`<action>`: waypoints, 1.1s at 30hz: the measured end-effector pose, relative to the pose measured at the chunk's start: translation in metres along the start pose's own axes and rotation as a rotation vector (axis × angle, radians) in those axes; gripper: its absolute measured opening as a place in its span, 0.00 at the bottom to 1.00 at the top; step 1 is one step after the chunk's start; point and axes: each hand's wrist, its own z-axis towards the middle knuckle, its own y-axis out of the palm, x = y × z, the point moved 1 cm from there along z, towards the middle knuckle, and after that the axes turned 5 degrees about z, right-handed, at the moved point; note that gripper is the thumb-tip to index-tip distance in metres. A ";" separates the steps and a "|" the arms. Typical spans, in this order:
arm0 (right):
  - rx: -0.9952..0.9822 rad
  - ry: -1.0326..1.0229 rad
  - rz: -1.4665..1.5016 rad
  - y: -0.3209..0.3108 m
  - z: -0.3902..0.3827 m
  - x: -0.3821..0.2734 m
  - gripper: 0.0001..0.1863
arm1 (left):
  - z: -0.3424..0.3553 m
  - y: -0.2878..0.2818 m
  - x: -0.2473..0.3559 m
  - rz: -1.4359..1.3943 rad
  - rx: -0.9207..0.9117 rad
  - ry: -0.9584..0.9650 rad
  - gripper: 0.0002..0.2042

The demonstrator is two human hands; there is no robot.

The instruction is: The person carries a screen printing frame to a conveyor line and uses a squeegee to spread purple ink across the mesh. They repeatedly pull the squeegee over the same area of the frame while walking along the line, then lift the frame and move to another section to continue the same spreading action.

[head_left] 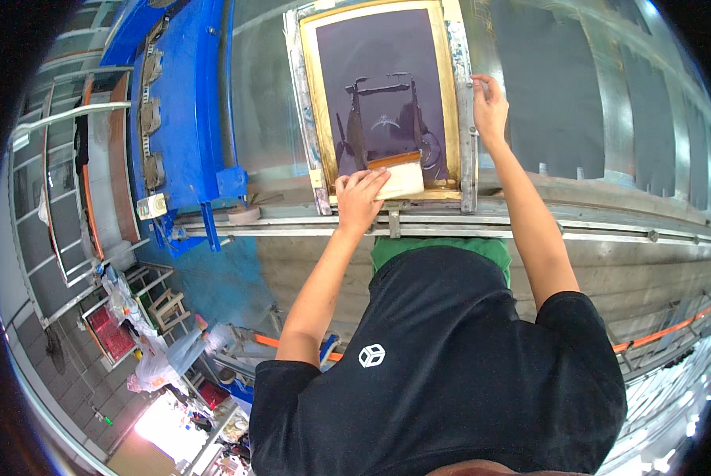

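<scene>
A screen-printing frame lies ahead of me, its dark purple mesh ringed by yellow tape. Wet dark ink forms a thick, uneven patch on the lower half of the mesh. My left hand is closed on the left end of a squeegee, cream-coloured with a brown upper edge. The squeegee sits slightly tilted near the frame's close end. At the frame's right side, my right hand has its thumb and forefinger at the edge, fingers bent. Its far fingers are partly hidden.
Metal rails run along the near edge of the long printing table. Dark grey rectangular sheets lie on the table to the right. Blue machinery stands at the left. Behind it are metal racks and a small wooden stool.
</scene>
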 end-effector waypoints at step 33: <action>-0.712 -0.431 -0.550 0.047 -0.142 -0.063 0.23 | 0.058 -0.013 -0.065 0.041 -0.100 0.062 0.22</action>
